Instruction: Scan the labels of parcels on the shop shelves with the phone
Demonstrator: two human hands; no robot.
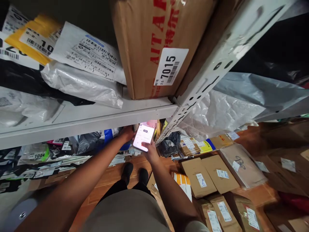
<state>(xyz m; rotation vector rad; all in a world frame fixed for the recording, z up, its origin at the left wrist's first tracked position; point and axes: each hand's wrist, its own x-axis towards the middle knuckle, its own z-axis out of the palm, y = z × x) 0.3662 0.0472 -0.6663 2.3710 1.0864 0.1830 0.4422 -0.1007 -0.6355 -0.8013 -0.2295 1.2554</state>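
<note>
A smartphone [144,137] with a lit, pale pinkish screen is held low in front of the shelf. My right hand [151,150] is closed around its lower right side, the thumb lying over the screen. Just left of the phone is my left hand [128,133], dark and small in the view. Its fingers are not clear, so whether it touches the phone or a parcel behind it cannot be made out. Bagged parcels, including a blue and white package [108,134], lie on the lower shelf beside my left hand.
Above my hands runs a white metal shelf [91,120], carrying a cardboard box [145,42] labelled 7015 and several mailing bags [82,83]. A slotted upright post [205,83] slants on the right. Several cardboard parcels [198,177] cover the wooden floor at right.
</note>
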